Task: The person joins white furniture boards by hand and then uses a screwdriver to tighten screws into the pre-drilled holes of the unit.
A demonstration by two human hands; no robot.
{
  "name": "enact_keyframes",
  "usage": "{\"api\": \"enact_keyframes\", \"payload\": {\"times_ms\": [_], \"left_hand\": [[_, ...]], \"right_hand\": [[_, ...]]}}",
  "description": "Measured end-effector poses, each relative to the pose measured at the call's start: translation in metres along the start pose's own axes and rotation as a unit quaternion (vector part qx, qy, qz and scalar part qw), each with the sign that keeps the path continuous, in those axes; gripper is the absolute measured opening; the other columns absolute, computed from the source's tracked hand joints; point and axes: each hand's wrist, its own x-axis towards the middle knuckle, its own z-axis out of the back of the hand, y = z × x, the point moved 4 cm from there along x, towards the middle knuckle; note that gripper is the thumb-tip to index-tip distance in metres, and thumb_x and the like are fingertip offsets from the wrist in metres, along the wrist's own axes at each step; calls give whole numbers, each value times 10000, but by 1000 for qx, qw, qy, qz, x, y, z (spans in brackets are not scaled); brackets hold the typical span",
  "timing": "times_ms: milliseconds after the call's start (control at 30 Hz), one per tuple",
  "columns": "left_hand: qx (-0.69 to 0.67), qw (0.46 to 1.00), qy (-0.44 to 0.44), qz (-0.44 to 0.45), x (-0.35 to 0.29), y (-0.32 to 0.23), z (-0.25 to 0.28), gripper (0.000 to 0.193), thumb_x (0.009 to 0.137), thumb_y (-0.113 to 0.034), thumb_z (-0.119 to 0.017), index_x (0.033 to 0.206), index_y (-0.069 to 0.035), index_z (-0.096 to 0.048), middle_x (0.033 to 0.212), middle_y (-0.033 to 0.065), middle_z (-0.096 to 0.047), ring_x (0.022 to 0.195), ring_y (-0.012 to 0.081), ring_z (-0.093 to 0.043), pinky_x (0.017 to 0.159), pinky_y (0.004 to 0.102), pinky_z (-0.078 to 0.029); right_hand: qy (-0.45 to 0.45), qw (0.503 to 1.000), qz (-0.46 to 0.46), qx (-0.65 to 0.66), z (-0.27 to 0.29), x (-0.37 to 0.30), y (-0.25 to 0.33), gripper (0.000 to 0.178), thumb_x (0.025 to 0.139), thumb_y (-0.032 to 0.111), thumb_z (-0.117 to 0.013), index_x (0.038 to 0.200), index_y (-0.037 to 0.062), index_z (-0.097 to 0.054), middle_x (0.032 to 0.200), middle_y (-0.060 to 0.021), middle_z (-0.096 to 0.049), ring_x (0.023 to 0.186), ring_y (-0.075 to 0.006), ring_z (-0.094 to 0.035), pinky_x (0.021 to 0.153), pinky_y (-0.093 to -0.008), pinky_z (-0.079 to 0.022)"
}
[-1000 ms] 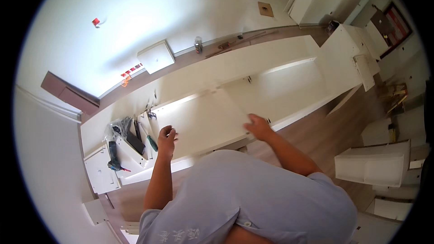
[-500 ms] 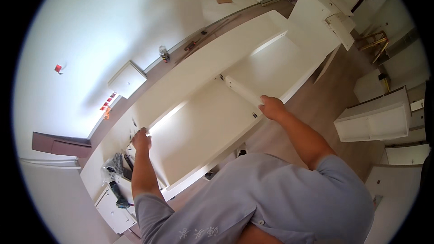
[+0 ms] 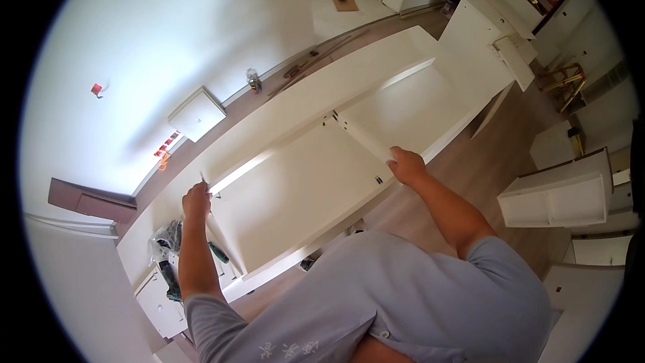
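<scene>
At frame edges [image 3: 316, 230] (floor [image 3: 477, 165] beyond), right hand [image 3: 407, 167] clasps divider [image 3: 361, 137]; left hand [image 3: 196, 201], hold unclear.

Divider [image 3: 363, 138], cabinet [image 3: 289, 195] plain white; fittings [image 3: 378, 179] black; floor [image 3: 497, 148] brown; shirt [image 3: 416, 289] grey; tool handle [image 3: 218, 252] dark green.

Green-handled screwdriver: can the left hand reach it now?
Probably yes, by drawing back: the screwdriver's green handle lies uncovered beside the forearm, though the left hand is farther forward.
</scene>
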Motion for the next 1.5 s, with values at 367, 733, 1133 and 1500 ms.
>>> {"api": "enact_keyframes", "payload": {"times_ms": [367, 733, 1133, 1500], "left_hand": [[-15, 1000, 20, 4, -6, -10, 23, 193, 885, -162, -762, 1053, -90, -699, 1087, 94, -735, 1033, 342, -704, 875, 480, -545], [-8, 1000, 12, -9, 3, -1, 9, 190, 894, -176, -760, 1040, -85, -680, 1083, 108, -729, 1052, 344, -696, 889, 478, -542], [-6, 999, 41, -7, 17, 6, -41, 194, 911, -183, -733, 1079, -110, -670, 1082, 104, -734, 1059, 338, -700, 879, 502, -534], [-243, 966, -46, -76, -75, -98, -41, 514, 904, -206, -756, 1370, -60, -596, 1355, 221, -632, 1247, 418, -602, 1067, 477, -490]], "right_hand": [[-13, 1000, -11, 14, -15, 0, 24, 387, 973, 279, -635, 1251, 14, -583, 1008, -222, -740, 974, -412, -707, 868, -518, -548], [9, 1000, -16, 7, -38, 14, 46, 426, 975, 275, -642, 1292, 5, -551, 1010, -223, -738, 956, -416, -710, 858, -526, -553], [36, 999, -25, -26, -47, 20, 39, 432, 981, 269, -625, 1319, 14, -540, 1042, -216, -736, 988, -400, -709, 871, -518, -557], [33, 998, -3, -44, -51, 27, 37, 419, 964, 273, -639, 1293, 21, -575, 1042, -218, -741, 986, -407, -710, 874, -522, -555]]}}
